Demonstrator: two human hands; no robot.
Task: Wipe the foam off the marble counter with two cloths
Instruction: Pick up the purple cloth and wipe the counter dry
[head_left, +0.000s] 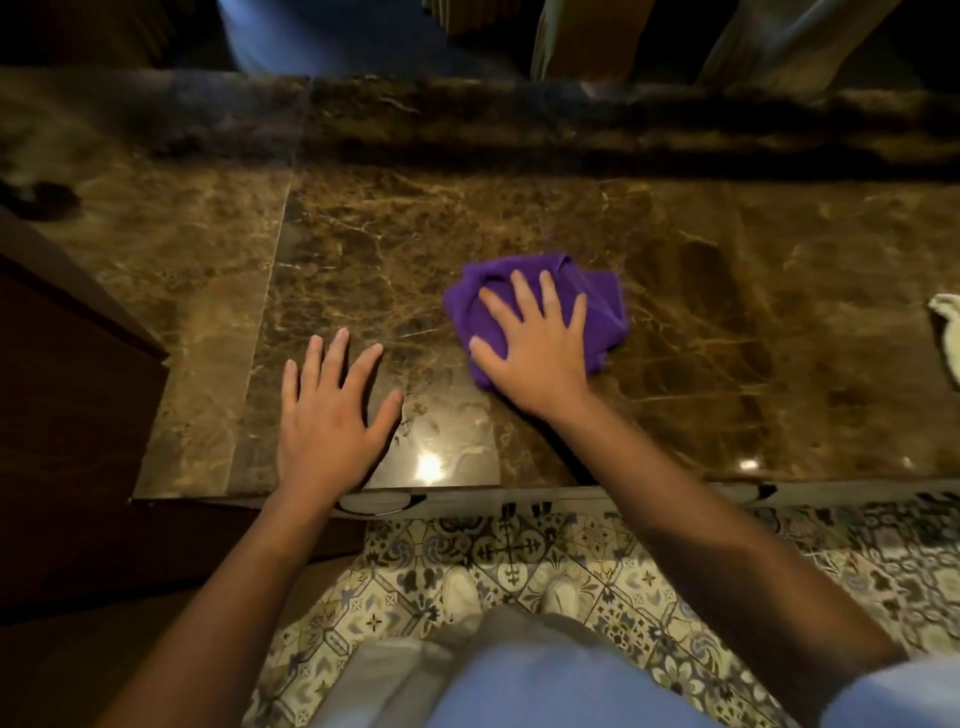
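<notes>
Purple bunched cloth under your flat right hand; left hand spread, brown marble surface shows no foam.

Patterned floor tiles; dark cabinet, perhaps wood.

The right hand presses flat on a crumpled purple cloth on the counter. The left hand lies spread on bare marble beside it. A pale cloth sits at the right edge.

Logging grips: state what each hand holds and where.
Neither hand grips anything. Right hand presses flat on top of the crumpled purple cloth; left hand lies open on the brown marble counter.
</notes>
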